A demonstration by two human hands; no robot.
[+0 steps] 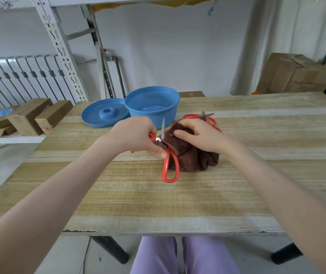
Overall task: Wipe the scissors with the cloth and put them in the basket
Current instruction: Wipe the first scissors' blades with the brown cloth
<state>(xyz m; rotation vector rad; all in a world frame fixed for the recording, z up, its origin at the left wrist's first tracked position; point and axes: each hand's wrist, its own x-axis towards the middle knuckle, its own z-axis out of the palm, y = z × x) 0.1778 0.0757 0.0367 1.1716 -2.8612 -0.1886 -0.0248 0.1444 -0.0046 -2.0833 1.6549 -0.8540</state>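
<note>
One scissors (170,167) touching cloth (194,160), open tabletop (138,204) nearer

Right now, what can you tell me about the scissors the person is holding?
The scissors have red plastic loop handles and grey metal blades. The left hand grips them near the pivot. One blade points up and away, and one handle loop points toward the person. The brown cloth, held by the right hand, touches them beside the pivot.

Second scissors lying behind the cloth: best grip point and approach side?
Likely the exposed red handle loop of the second scissors, from above and behind: they lie flat, blades pointing away; cloth and right hand crowd the near side.
</note>
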